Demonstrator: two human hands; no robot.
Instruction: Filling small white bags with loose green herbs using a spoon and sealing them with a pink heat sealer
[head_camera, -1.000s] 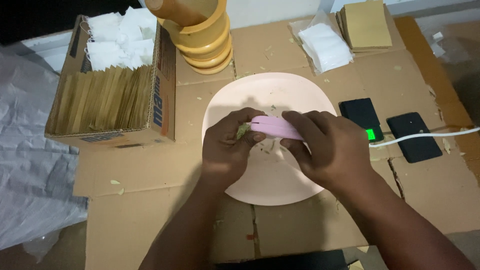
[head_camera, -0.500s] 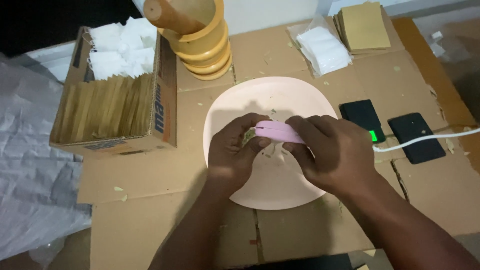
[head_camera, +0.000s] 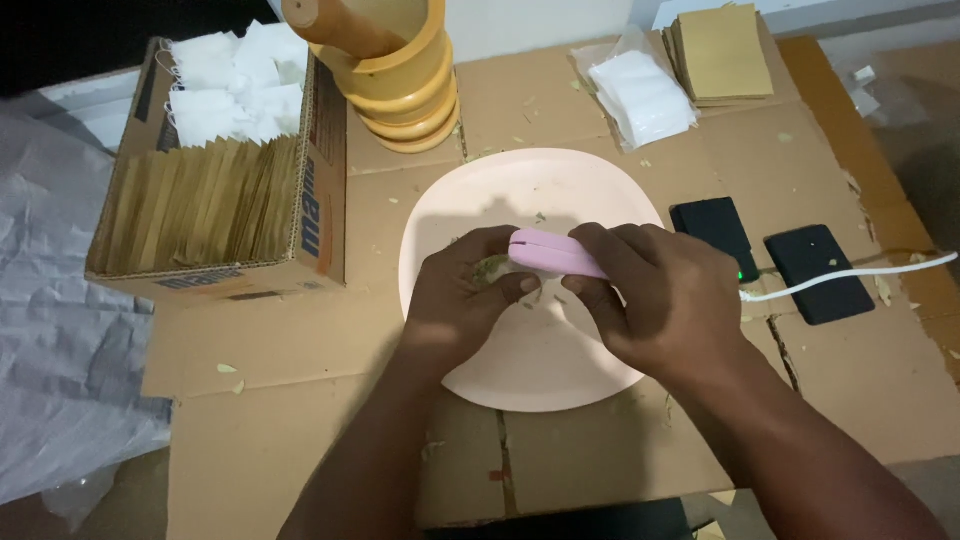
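Both my hands meet over a round pale pink plate (head_camera: 520, 185) on a cardboard-covered table. My right hand (head_camera: 655, 295) grips a small pink oblong device (head_camera: 553, 254), its free end pointing left. My left hand (head_camera: 462, 300) pinches a small packet with greenish dried leaf bits (head_camera: 490, 268) right under the tip of that device. Crumbs of dried leaf lie on the plate around my fingers.
A cardboard box (head_camera: 322, 215) at the left holds brown envelopes and white sachets. A yellow wooden stacked container (head_camera: 400, 75) stands behind the plate. White sachets in a clear bag (head_camera: 640, 95), a brown envelope pile (head_camera: 718, 52), two black devices (head_camera: 716, 228) (head_camera: 815, 272), a white cable (head_camera: 850, 272).
My hands stay together over the plate with only slight shifts; the pink device remains in my right hand and the packet in my left.
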